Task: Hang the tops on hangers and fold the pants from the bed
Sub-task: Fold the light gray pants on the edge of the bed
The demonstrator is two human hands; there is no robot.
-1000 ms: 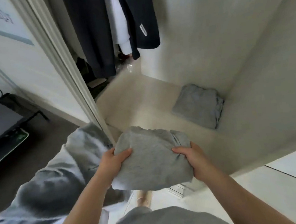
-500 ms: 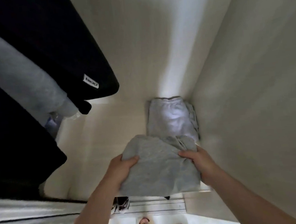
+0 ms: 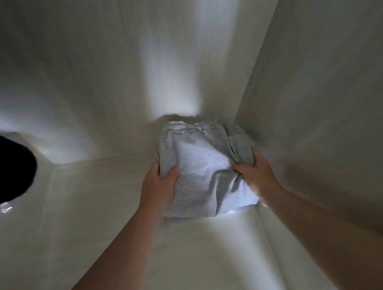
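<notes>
Set the folded grey pants (image 3: 202, 167) down level between your left hand (image 3: 159, 186) and right hand (image 3: 255, 173), both gripping their sides, then release both sides together.

Item: folded light grey jersey pants (image 3: 202, 167). A compact, roughly rectangular bundle lying flat in the far right corner of the pale closet shelf (image 3: 97, 202). Top face is creased and brightly lit at centre, with darker grey folds bunched along the right side. Gathered waistband at the far end. Left hand (image 3: 159, 188) grips the near-left edge, right hand (image 3: 255, 176) the near-right. One pair or two stacked: cannot tell.
</notes>
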